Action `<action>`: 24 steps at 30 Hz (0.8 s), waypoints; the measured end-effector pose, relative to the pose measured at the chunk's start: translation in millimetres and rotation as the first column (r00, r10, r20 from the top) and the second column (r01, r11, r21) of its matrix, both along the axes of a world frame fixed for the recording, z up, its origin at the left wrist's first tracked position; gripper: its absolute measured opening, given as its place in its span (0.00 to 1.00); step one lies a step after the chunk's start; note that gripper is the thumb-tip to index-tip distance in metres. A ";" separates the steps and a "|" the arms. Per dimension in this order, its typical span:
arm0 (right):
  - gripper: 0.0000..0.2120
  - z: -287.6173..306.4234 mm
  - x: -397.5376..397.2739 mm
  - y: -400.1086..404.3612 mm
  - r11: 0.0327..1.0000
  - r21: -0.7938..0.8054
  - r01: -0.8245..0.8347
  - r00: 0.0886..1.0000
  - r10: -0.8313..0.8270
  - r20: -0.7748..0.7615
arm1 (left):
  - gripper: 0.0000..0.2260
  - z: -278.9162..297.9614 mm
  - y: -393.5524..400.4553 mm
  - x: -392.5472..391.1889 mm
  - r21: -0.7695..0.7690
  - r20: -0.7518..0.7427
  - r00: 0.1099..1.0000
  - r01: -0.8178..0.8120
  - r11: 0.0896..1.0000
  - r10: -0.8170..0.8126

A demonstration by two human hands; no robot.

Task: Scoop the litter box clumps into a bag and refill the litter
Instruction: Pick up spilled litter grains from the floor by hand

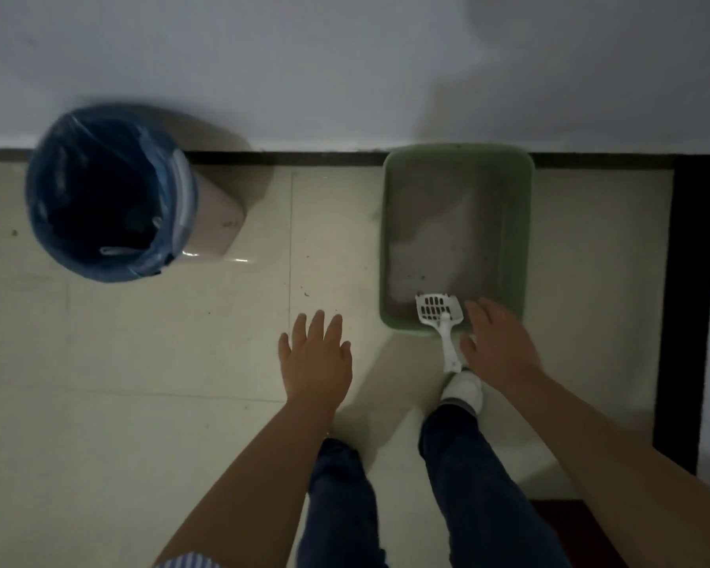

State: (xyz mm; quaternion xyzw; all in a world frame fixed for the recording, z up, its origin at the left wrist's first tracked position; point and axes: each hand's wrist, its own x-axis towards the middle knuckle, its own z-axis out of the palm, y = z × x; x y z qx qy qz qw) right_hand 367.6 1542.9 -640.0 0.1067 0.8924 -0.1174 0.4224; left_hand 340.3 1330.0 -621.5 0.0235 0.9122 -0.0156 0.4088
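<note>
My right hand (499, 346) hangs with its fingers straight and loosely together, holding nothing, palm down over the near right corner of the litter box (525, 239). It sits just beside the white slotted scoop (441, 311); whether my thumb touches the handle I cannot tell. The scoop's slotted head lies inside the box at its near edge, and its handle slopes out over the rim toward my white shoe (464, 389) below.

My left hand (316, 358) is spread, fingers apart and straight, gripping nothing, hovering above the pale floor tiles (140, 362) to the left of the box and apart from it.

The litter box is a green rectangular tray set against the wall (345, 67), with grey litter (443, 235) spread unevenly inside: paler patches in the middle, darker ones along the edges. A few small dark specks show in it, too small to make out.

Well apart to the left, also by the wall, stands a round bin (218, 223) lined with a blue plastic bag (58, 190), its mouth open and dark inside.

My legs in dark blue jeans (460, 465) stand below the hands. A dark strip (687, 280) borders the floor on the right.
</note>
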 end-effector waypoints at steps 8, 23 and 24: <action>0.21 -134.1 -10.7 -94.8 0.988 -0.156 0.006 0.986 -0.032 -0.165 | 0.23 -142.2 -73.1 24.7 -0.006 -0.023 0.995 -0.101 0.995 0.101; 0.32 -385.6 -55.8 -198.8 0.988 -0.046 0.147 0.837 -0.149 -0.526 | 0.37 -391.9 -219.0 5.3 -0.018 -0.312 0.915 -0.276 0.961 0.257; 0.34 -390.9 -53.6 -200.9 0.984 -0.043 0.172 0.842 -0.170 -0.512 | 0.43 -394.7 -225.5 5.7 0.018 -0.330 0.895 -0.313 0.950 0.301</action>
